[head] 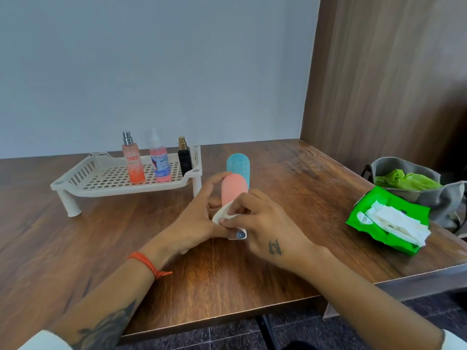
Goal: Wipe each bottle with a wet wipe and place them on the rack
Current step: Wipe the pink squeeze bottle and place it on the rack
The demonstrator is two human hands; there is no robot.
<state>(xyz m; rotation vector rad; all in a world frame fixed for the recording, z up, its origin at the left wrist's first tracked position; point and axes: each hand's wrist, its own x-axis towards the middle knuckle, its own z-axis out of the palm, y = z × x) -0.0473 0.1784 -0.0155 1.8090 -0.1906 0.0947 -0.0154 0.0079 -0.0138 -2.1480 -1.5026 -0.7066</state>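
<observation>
A pink rounded bottle [233, 188] stands near the table's middle, and my left hand [199, 218] holds it from the left side. My right hand [262, 223] pinches a white wet wipe [222, 214] against the bottle's lower part. Just behind it stands a blue rounded bottle [238, 166]. The cream plastic rack [83, 180] at the back left carries three bottles: an orange spray bottle [134, 165], a pink bottle with a blue label [160, 164] and a small black bottle [184, 161].
A green wet-wipe pack [374, 215] lies open on the right with white wipes sticking out. Behind it sits a grey bag [434, 198] holding a green plastic bag [406, 179]. A wooden panel rises along the table's right side.
</observation>
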